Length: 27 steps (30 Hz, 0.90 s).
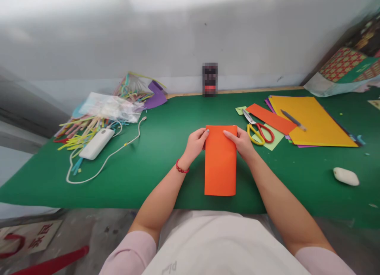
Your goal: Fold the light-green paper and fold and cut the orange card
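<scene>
A folded orange sheet of paper (220, 164) is held upright above the green table, in front of my body. My left hand (196, 142) pinches its upper left edge, with the thumb on the front face. At the upper right edge, my right hand (242, 141) grips the same paper, its thumb also lying on the front. The other fingers of both hands are partly hidden behind the sheet. Just right of my right hand lie scissors (259, 133) with one yellow and one red handle, on a light green paper piece (271, 139).
Right of the scissors are an orange strip (270, 119), a stack of coloured paper (320, 120) with a pen (292, 119), and a white mouse-like object (346, 176). On the left are a white power bank (97, 143), its cable (102, 167) and paper strips (89, 128). A wall (166, 37) stands behind.
</scene>
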Available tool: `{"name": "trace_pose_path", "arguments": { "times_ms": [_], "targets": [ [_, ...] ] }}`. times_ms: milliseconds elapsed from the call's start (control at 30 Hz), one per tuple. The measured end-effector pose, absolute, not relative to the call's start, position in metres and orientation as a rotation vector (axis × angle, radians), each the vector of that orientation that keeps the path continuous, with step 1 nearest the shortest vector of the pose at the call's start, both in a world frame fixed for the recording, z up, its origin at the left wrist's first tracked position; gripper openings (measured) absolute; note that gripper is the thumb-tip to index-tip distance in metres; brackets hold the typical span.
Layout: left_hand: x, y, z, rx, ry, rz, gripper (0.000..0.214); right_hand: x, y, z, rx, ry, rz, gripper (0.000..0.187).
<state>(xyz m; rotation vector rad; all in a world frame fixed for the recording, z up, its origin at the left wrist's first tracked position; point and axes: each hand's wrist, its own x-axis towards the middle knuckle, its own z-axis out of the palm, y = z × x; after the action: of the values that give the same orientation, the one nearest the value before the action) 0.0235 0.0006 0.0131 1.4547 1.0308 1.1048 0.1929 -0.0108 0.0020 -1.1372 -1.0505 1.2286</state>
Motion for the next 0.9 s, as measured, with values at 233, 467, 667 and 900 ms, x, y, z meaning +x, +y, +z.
{"name": "trace_pose_path", "arguments": {
  "times_ms": [233,467,667,900],
  "targets": [
    [0.0248,0.0014,0.0102,1.417,1.005,1.101,0.030,0.1929,-0.0134,0.0048,-1.113,-1.093,1.223,0.034],
    [0.0251,-0.0024,0.0117,1.452,0.991,1.132,0.034,0.1907,-0.0164,0.0080,-1.086,-1.044,1.235,0.035],
    [0.0250,-0.0028,0.0100,1.563,1.042,1.164,0.036,0.1912,-0.0157,0.0071,-1.101,-1.048,1.228,0.035],
    [0.0249,-0.0037,0.0108,1.628,1.068,1.182,0.037,0.1901,-0.0170,0.0055,-1.102,-1.069,1.194,0.031]
  ]
}}
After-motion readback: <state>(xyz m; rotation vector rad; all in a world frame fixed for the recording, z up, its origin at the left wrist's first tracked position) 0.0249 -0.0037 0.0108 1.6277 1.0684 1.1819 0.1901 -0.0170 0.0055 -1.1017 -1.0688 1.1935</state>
